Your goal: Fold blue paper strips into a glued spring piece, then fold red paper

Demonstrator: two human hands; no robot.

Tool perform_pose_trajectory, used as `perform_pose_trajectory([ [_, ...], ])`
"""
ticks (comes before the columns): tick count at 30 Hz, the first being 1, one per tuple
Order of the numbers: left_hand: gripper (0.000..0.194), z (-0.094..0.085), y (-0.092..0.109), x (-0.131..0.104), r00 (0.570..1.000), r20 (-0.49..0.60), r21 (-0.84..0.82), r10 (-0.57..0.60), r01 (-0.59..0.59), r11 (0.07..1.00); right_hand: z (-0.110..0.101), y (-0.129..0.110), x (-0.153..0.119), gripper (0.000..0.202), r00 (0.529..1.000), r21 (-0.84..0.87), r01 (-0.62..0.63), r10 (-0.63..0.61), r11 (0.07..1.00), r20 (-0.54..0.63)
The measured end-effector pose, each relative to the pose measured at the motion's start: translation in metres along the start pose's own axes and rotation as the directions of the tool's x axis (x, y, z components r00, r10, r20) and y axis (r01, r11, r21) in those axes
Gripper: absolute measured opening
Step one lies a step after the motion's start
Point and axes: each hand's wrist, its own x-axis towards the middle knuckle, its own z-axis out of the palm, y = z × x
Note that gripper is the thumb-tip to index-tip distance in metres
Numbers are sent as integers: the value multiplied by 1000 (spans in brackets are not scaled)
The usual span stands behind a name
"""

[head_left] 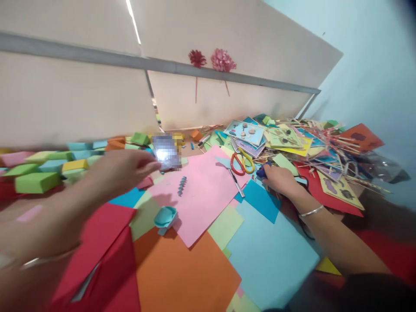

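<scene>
My left hand (pixel 138 167) reaches in from the left, blurred, its fingertips beside the lower left of a bright-screened, pixelated phone (pixel 165 151). Whether the fingers touch it or pinch something small, I cannot tell. Over on the right, my right hand (pixel 281 180) is closed around a dark blue glue gun (pixel 263 170), mostly hidden by the fingers; a black cord runs near the wrist. Between the hands lies a pink paper sheet (pixel 208 195) bearing a small coiled grey-blue paper strip (pixel 182 186). A curled light-blue paper piece (pixel 165 217) sits at its lower left edge.
Red-and-yellow-handled scissors (pixel 242 163) and a craft knife (pixel 236 183) lie near my right hand. Several coloured paper blocks (pixel 37 182) line the left. Cards and sticks heap up at right. Orange paper (pixel 182 273) lies in front; two paper flowers (pixel 223 60) hang on the board behind.
</scene>
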Motion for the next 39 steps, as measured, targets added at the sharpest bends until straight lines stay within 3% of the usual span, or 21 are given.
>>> perform_pose_trajectory([
  [1, 34, 9, 21, 15, 978, 208, 34, -26, 20, 999, 2, -2, 2, 40, 1000, -11, -2, 2, 1000, 1],
  [2, 38, 20, 36, 25, 964, 263, 32, -36, 29, 999, 3, -4, 4, 42, 1000, -20, -9, 9, 1000, 0],
  [4, 36, 43, 49, 29, 949, 310, 16, -51, 49, 999, 5, -5, 6, 38, 1000, -29, -29, 29, 999, -6],
  [7, 31, 71, 43, 20, 937, 344, -29, -51, 65, 997, 2, -6, 8, 28, 996, -27, -75, 74, 997, -42],
  [10, 19, 82, 34, 14, 939, 338, -71, -55, 83, 994, -13, -6, 5, 28, 986, -29, -128, 125, 991, -108],
  [12, 14, 82, 33, 14, 946, 317, -107, -61, 100, 989, -29, -4, -1, 37, 963, 23, -153, 155, 988, -220],
  [14, 13, 77, 37, 14, 959, 274, -147, -74, 118, 982, -45, -3, -11, 45, 879, 201, -123, 200, 972, -433],
  [16, 14, 70, 44, 12, 972, 221, -199, -81, 126, 972, -56, -6, -26, 40, 733, 428, -3, 293, 904, -614],
  [18, 18, 62, 54, 9, 982, 175, -257, -75, 119, 959, -59, -15, -44, 22, 620, 654, 127, 455, 746, -639],
  [19, 20, 59, 59, 7, 985, 155, -280, -70, 112, 953, -57, -22, -52, 19, 613, 750, 174, 526, 638, -589],
  [20, 22, 55, 64, 5, 989, 135, -300, -67, 105, 948, -54, -30, -60, 20, 659, 830, 231, 546, 507, -517],
  [22, 22, 50, 75, 0, 995, 89, -354, -48, 77, 932, -47, -48, -72, 21, 785, 886, 360, 419, 291, -456],
  [23, 21, 48, 79, -2, 998, 56, -400, -35, 55, 915, -43, -56, -76, 21, 836, 884, 402, 299, 238, -461],
  [24, 21, 47, 83, -4, 999, 33, -444, -17, 30, 896, -40, -63, -78, 20, 857, 872, 442, 189, 211, -480],
  [27, 20, 50, 91, -10, 1000, -2, -514, 11, -11, 858, -36, -78, -79, 18, 855, 831, 518, -87, 205, -512],
  [29, 18, 54, 94, -14, 1000, -20, -514, 11, -19, 858, -33, -83, -78, 25, 836, 813, 548, -154, 198, -526],
  [33, 13, 58, 98, -18, 999, -37, -508, 22, -38, 860, -25, -90, -78, 38, 811, 780, 583, -122, 226, -572],
  [39, 14, 58, 104, -23, 990, -141, -535, 17, -90, 840, -20, -94, -80, 32, 791, 723, 594, -91, 353, -605],
])
